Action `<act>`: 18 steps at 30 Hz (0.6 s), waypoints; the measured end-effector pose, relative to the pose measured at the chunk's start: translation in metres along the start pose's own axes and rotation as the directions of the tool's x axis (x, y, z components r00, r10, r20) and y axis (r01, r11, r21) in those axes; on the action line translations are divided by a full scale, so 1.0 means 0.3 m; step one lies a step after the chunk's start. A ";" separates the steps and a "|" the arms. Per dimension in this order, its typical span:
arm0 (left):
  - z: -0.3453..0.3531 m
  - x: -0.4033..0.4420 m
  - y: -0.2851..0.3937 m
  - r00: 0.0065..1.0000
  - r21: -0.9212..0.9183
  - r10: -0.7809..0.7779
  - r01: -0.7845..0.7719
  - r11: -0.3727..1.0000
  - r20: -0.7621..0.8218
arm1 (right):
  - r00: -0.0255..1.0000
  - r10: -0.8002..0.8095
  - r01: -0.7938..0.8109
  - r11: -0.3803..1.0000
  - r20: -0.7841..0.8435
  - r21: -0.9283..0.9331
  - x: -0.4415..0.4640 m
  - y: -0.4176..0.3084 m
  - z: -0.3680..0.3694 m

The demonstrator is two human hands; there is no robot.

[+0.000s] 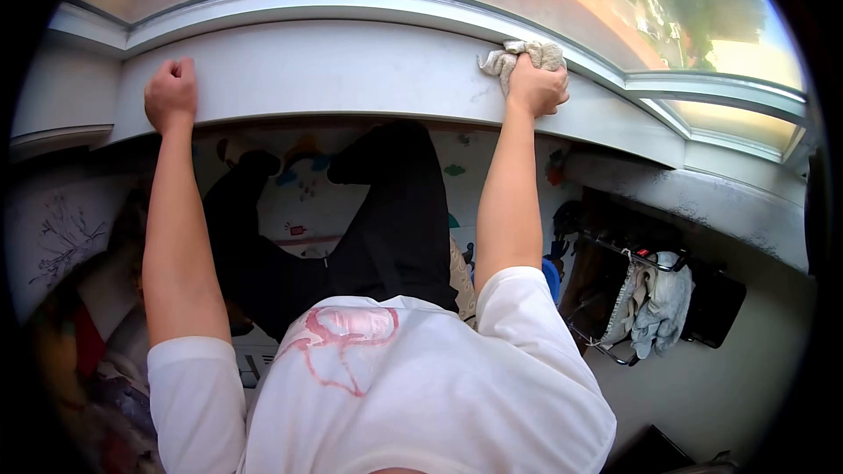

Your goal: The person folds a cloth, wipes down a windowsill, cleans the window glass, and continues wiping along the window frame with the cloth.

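cloth [502, 63] lies on the sill [325, 70] at one o'clock, by the window frame [351, 2]; right hand [538, 86] is closed over it, probably bunched for firm pressing; long axis runs nine-to-three, loose folds toward nine; left hand [171, 95], at ten (a fist, nothing seen inside), likely braces the body.

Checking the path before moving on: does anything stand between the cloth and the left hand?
Nothing visible does: only the white sill lies between the cloth, gripped in the right hand, and the closed left hand.
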State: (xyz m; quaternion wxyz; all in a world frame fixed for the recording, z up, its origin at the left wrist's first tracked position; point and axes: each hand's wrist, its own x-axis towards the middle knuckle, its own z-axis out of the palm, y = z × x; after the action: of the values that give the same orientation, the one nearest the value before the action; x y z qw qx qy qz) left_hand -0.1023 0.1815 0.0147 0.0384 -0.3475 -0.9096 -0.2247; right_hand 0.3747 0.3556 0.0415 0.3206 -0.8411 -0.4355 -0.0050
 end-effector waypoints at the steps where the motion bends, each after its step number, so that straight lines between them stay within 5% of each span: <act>1: -0.004 -0.009 0.000 1.000 0.015 -0.007 0.007 1.000 0.004 | 1.000 -0.012 0.012 1.000 -0.005 -0.011 -0.024 -0.009 0.000; 9: -0.003 -0.002 0.013 1.000 0.050 -0.029 0.028 0.998 0.001 | 0.925 -0.366 0.353 0.927 0.101 0.128 -0.202 -0.100 0.031; 18: 0.025 0.010 -0.046 0.999 -0.018 0.021 -0.021 1.000 -0.030 | 0.983 -0.181 0.180 0.983 0.007 0.035 -0.020 0.017 0.009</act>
State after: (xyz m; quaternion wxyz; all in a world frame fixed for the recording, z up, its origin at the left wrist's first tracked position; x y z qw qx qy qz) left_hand -0.1129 0.1775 0.0034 0.0509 -0.3541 -0.9031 -0.2376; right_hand 0.3739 0.3506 0.0349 0.3310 -0.7925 -0.5117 -0.0221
